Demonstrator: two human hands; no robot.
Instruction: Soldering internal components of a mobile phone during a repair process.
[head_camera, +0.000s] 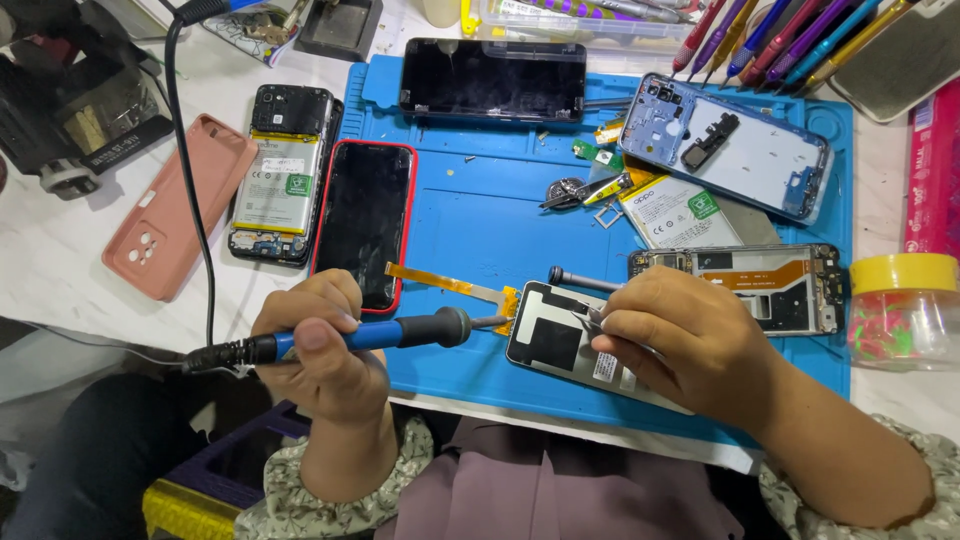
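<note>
Left hand (320, 345) grips a blue-handled soldering iron (400, 331); right hand (675, 340) pinches thin metal tweezers (592, 316) onto a grey phone screen panel (555, 340).

The left hand (318, 345) grips a soldering iron (370, 334), tip pointing toward three o'clock at a display panel (555, 340), which the right hand (680, 335) pins with tweezers (592, 317) on the blue mat (480, 200).

Your left hand (320, 345) is curled in a fist, thumb lying along the top, knuckles turned up, wrist bent back toward you. Your right hand (680, 340) lies palm down, its fingers (615, 325) drawn together at the tips; that forearm angles in from the lower right.
</note>
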